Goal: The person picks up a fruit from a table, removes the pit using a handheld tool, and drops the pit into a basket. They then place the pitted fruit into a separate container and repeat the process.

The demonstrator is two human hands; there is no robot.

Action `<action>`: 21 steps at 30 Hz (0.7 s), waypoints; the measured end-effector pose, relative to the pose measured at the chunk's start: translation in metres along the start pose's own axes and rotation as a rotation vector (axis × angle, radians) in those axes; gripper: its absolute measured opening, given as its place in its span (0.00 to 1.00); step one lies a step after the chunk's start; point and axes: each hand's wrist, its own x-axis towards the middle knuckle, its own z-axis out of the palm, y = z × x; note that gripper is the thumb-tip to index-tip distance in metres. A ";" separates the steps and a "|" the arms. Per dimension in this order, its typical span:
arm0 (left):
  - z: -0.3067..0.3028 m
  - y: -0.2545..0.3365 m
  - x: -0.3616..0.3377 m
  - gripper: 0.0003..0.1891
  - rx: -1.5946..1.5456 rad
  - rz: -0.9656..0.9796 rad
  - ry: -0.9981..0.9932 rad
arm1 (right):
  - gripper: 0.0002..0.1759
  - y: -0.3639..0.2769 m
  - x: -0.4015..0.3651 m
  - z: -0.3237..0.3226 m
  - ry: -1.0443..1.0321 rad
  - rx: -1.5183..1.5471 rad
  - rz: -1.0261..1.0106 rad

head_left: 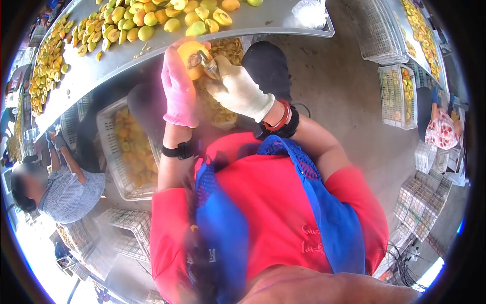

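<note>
My left hand [178, 91], in a pink glove, is closed around a halved yellow peach [187, 50]. The cut face is turned toward my right side, and a dark brown pit area shows at its middle. My right hand [242, 90], in a white glove, grips a small metal pitting tool [210, 68]. Its tip is right at the pit; the handle is hidden in my fingers. Beneath both hands, between my knees, sits a container of yellow peach pieces [225, 49].
A metal table [152, 58] ahead bears many peach halves [147, 33] and a clear plastic bag [309, 15]. A white crate of peaches [104, 126] stands at my left, near a seated person [73, 197]. Stacked crates [372, 30] and another person [443, 131] are at right.
</note>
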 end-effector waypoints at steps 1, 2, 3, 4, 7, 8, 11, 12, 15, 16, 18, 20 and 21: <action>0.004 0.000 -0.003 0.37 0.032 0.042 0.020 | 0.16 -0.002 -0.001 0.000 0.000 0.002 0.010; 0.009 0.000 -0.006 0.37 0.063 0.085 0.041 | 0.16 -0.003 -0.001 0.000 -0.014 0.011 0.027; 0.012 0.000 -0.008 0.37 0.095 0.129 0.062 | 0.17 -0.004 -0.002 0.000 -0.028 0.021 0.043; 0.013 0.000 -0.010 0.36 0.101 0.134 0.074 | 0.17 -0.004 -0.003 -0.001 -0.042 0.031 0.059; 0.017 -0.002 -0.012 0.36 0.090 0.133 0.120 | 0.18 -0.002 -0.003 -0.002 -0.081 0.022 0.016; 0.017 -0.004 -0.013 0.36 0.064 0.122 0.138 | 0.18 -0.003 -0.003 -0.003 -0.112 0.007 0.044; 0.017 -0.010 -0.013 0.36 0.054 0.121 0.173 | 0.18 -0.004 -0.001 -0.005 -0.166 0.019 0.093; 0.016 -0.011 -0.014 0.36 0.063 0.126 0.184 | 0.18 -0.001 -0.002 -0.003 -0.162 0.063 0.088; 0.012 -0.011 -0.015 0.37 0.066 0.115 0.167 | 0.18 0.007 -0.005 0.002 -0.201 0.139 0.102; 0.011 -0.012 -0.015 0.36 0.064 0.123 0.159 | 0.17 0.008 -0.006 0.002 -0.221 0.153 0.112; 0.009 -0.014 -0.015 0.36 0.060 0.142 0.142 | 0.18 0.000 -0.006 -0.001 -0.210 0.142 0.131; 0.009 -0.014 -0.016 0.36 0.040 0.153 0.147 | 0.18 -0.004 -0.004 -0.003 -0.230 0.211 0.165; 0.010 -0.015 -0.017 0.36 0.030 0.159 0.149 | 0.18 -0.004 -0.003 -0.004 -0.256 0.287 0.190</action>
